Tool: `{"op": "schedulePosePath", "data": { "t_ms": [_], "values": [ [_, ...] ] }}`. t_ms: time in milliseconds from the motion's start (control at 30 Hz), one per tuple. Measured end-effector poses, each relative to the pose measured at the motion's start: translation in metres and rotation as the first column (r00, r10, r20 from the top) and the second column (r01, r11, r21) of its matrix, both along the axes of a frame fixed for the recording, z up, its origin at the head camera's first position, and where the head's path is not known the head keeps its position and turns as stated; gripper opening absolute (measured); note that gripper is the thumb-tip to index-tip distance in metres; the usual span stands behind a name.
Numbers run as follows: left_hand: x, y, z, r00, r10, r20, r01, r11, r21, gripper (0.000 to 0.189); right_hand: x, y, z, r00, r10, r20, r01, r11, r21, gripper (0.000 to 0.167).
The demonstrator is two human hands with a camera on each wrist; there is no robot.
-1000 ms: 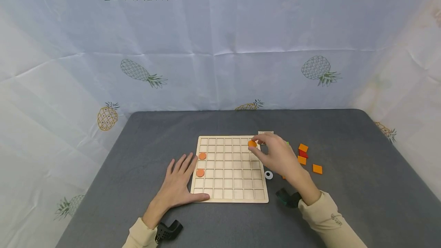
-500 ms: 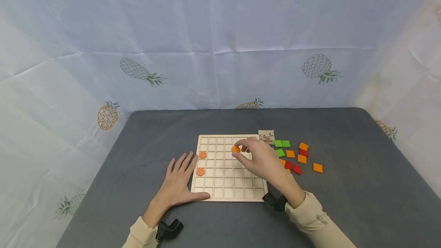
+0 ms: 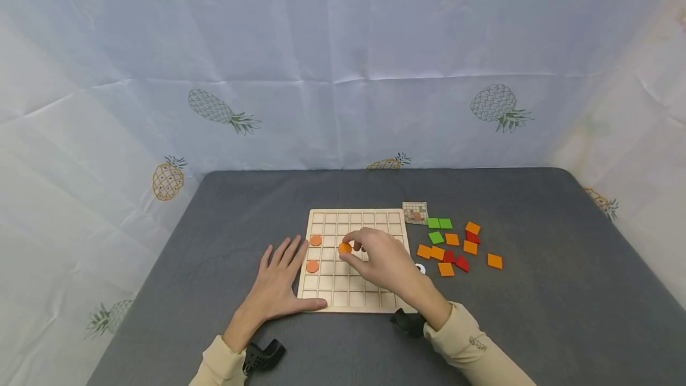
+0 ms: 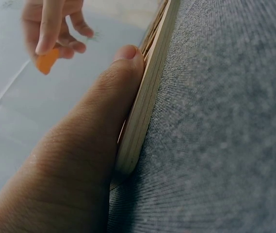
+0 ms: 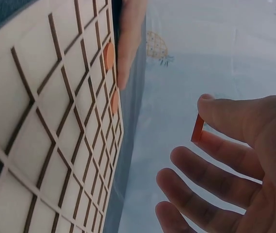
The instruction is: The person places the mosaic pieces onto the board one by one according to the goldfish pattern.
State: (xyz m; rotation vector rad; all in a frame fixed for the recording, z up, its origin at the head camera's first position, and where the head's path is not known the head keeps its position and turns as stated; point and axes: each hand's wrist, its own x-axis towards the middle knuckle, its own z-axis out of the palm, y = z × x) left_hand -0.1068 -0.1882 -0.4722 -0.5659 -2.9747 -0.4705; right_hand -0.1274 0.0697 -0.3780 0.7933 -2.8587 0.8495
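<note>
A square wooden grid board lies on the dark table. At its left edge my left hand rests with fingers spread, its thumb on the front left corner. In the left wrist view the thumb lies along the board's edge. My right hand pinches an orange disc between thumb and index finger. The right wrist view shows this disc edge-on, apart from the board, with the other fingers loosely bent. Two orange discs, an upper one and a lower one, sit in the left part of the grid.
Right of the board lie several orange squares, green squares and red pieces. A small patterned card lies by the back right corner. A white ring is partly hidden behind the right arm. A pineapple-print cloth hangs behind the table.
My right hand has carried the orange disc leftward and nearer from the board's back right corner, uncovering the card and loose pieces. My left hand has stayed in place.
</note>
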Motion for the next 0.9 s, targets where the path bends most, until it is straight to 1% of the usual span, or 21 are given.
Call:
{"op": "schedulePosePath", "data": {
  "t_ms": [200,433,533,633,767,900],
  "values": [
    [0.000,0.000,0.000,1.000,0.000,-0.004,0.000,1.000,-0.006,0.128,0.002,-0.013,-0.008,0.998,0.062,0.022,-0.062,0.998,0.004,0.021],
    [0.000,0.000,0.000,1.000,-0.004,-0.018,0.004,1.000,-0.008,0.128,0.004,-0.025,-0.022,0.992,0.114,0.047,-0.116,0.992,0.045,0.023],
    [0.000,0.000,0.001,1.000,-0.005,-0.022,0.005,1.000,-0.008,0.128,0.005,-0.029,-0.027,0.990,0.122,0.077,-0.127,0.990,0.066,0.023],
    [0.000,0.000,0.001,1.000,-0.006,-0.028,0.005,1.000,-0.016,0.128,0.007,-0.032,-0.031,0.988,0.123,0.089,-0.132,0.986,0.099,0.022],
    [-0.001,0.000,0.001,0.999,-0.009,-0.031,0.009,1.000,-0.017,0.127,0.008,-0.036,-0.036,0.989,0.125,0.081,-0.136,0.980,0.143,0.022],
    [0.000,-0.001,0.000,0.999,-0.013,-0.029,0.013,1.000,-0.005,0.128,0.010,-0.038,-0.041,0.988,0.137,0.064,-0.146,0.976,0.162,0.022]
  ]
}}
